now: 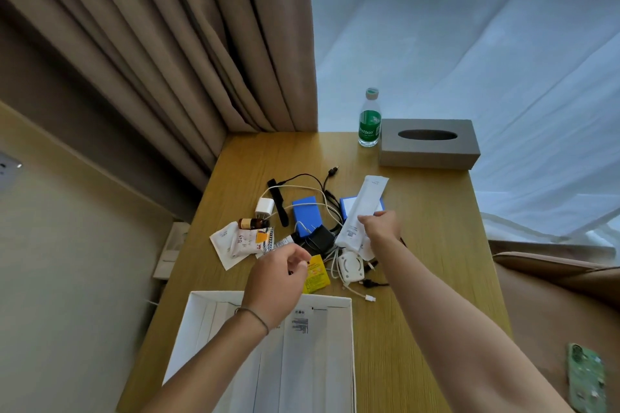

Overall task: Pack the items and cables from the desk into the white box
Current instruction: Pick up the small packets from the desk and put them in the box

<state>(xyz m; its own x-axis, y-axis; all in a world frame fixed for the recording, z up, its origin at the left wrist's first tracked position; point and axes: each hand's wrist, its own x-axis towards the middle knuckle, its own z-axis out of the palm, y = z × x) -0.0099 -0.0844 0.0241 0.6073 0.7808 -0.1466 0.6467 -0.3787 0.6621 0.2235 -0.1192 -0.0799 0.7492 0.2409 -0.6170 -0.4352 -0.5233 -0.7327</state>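
The open white box sits at the desk's near edge, with only printed paper lining visible inside. Beyond it lies a pile: a white charger cube, a small brown bottle, two blue packs, a black adapter, a white round device, a yellow sachet, white sachets, and tangled black and white cables. My right hand grips a long white pouch lifted over the pile. My left hand hovers over the yellow sachet, fingers curved and apart.
A green-labelled water bottle and a grey tissue box stand at the desk's far right corner. Brown curtains hang behind the desk on the left. A brown armchair with a green-cased phone is at the right.
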